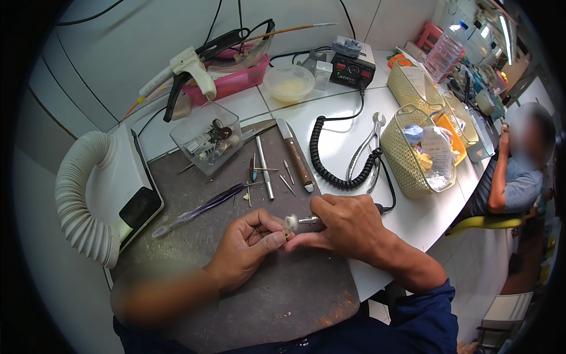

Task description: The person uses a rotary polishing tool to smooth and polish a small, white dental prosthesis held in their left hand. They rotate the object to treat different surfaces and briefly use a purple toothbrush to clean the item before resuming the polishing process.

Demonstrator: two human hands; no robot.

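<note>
- Small gold-toned piece (286,234): pinched between thumb and fingers of the left hand (250,239), over the dark board (277,307); the tight tip grip probably keeps it steady yet leaves its upper side exposed.
- Right hand (354,227): fingers wrapped around a handpiece (309,220), whose white fuzzy tip (291,222) sits right at the piece. The thumb stretches towards the left fingers, perhaps as a brace.
- Purple-handled tool (221,197), metal rod (265,168), wooden-handled knife (298,156) and thin bits (287,172): loose on the board beyond the hands, presumably for easy reach.
- Clear box (211,167): at the board's far edge, holding small attachments, likely so they don't roll away.
- Black coiled cord (317,153): curled across the white counter (342,138), apparently linking handpiece and control box (352,68); its coils would give slack.
- Woven basket (407,171): farther right, keeping papers and bagged items together, away from the board.
</note>
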